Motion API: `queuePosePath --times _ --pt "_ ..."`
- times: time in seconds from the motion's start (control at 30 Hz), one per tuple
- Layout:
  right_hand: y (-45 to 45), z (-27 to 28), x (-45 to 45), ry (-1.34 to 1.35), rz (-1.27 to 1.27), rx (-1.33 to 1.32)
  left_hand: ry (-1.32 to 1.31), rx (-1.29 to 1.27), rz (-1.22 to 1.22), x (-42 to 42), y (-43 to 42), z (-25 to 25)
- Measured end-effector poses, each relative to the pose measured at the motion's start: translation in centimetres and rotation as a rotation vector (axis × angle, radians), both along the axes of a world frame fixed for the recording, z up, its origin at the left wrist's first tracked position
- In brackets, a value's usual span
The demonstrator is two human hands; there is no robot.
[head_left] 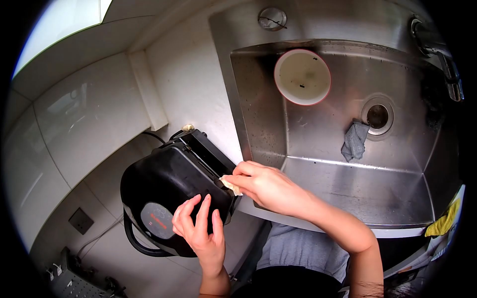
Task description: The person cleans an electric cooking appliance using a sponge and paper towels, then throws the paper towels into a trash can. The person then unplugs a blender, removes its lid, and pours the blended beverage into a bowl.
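A black rounded appliance, which looks like a rice cooker (pixel 169 174), stands on the counter to the left of the sink. It has a carrying handle (pixel 133 233) and a grey control panel (pixel 157 220) with small red lit marks. My left hand (pixel 199 229) has its fingers spread at the appliance's near side, beside the panel; whether the fingertips touch is hard to tell. My right hand (pixel 263 186) pinches a crumpled pale yellowish piece of tissue (pixel 231 186) against the appliance's edge, near the end of a long dark recess (pixel 208 155).
In the steel sink (pixel 323 141) are a white red-rimmed bowl (pixel 302 77) with cloudy water and dark bits, and a grey cloth (pixel 355 141) beside the drain (pixel 377 115). A faucet (pixel 449 74) is at right. A yellow cloth (pixel 443 218) hangs at the right edge. A wall socket (pixel 81 221) is at left.
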State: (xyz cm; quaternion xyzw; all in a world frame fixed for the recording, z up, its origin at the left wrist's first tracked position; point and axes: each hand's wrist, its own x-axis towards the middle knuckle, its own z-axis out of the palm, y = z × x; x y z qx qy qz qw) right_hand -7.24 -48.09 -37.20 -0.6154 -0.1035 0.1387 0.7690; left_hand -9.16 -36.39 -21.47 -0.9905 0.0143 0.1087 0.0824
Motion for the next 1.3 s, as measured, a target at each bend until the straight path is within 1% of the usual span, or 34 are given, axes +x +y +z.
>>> queuePosePath --times 0.03,0.1,0.13,0.2,0.33,0.4,0.43,0.5,0.7,0.73,0.8,0.93,1.0,1.03,1.1,1.17,1.23,1.3 --pt "-0.1 -0.2 0.5 -0.001 -0.001 -0.001 -0.001 -0.001 -0.001 0.0 0.0 0.0" --pt "0.0 -0.5 1.6 -0.266 -0.020 -0.170 0.018 0.029 -0.016 -0.1 0.0 0.0" --pt "0.1 -0.7 1.9 -0.267 -0.020 -0.171 0.017 0.028 -0.016 -0.1 0.0 -0.1" --pt "0.5 -1.0 2.4 -0.355 -0.128 -0.159 0.024 0.067 -0.029 -0.1 -0.1 -0.1" --pt "0.3 -1.0 2.9 -0.376 -0.098 -0.182 0.034 0.076 -0.031 0.1 -0.2 0.0" --pt "0.1 -0.8 3.2 -0.396 -0.024 -0.163 0.034 0.083 -0.034 0.1 -0.2 0.0" --pt "0.1 -0.7 3.2 -0.395 -0.026 -0.160 0.034 0.086 -0.036 0.2 -0.2 0.0" --pt "0.3 -0.5 3.4 -0.493 -0.019 -0.218 0.034 0.084 -0.041 0.3 -0.3 0.0" --pt "1.1 -0.3 3.3 -0.505 -0.070 -0.218 0.031 0.096 -0.036 0.5 -0.5 -0.3" --pt "1.2 -0.6 3.3 -0.504 -0.072 -0.216 0.031 0.099 -0.037 0.6 -0.5 -0.3" --pt "1.4 -1.4 3.2 -0.387 -0.060 -0.059 0.024 0.101 -0.029 0.6 -0.6 -0.4" --pt "1.5 -1.3 2.4 -0.300 -0.124 -0.080 0.023 0.110 -0.029 0.7 -0.5 -0.5" --pt "0.7 -1.4 1.6 -0.065 -0.307 0.014 0.024 0.094 -0.024 0.7 -0.4 -0.5" --pt "-0.1 -1.3 1.4 -0.064 -0.305 0.014 0.025 0.094 -0.022 0.7 -0.4 -0.5" --pt "-1.6 -0.7 1.1 0.022 -0.311 -0.027 0.022 0.090 -0.019 0.7 -0.5 -0.5" --pt "-1.7 -0.3 1.3 0.041 -0.261 0.012 0.024 0.090 -0.018 0.7 -0.4 -0.5" --pt "-1.5 -0.2 2.1 -0.045 -0.194 0.027 0.019 0.089 -0.016 0.7 -0.5 -0.5" --pt "-0.5 -0.4 2.4 -0.055 -0.154 0.039 0.028 0.090 -0.017 0.6 -0.6 -0.4"
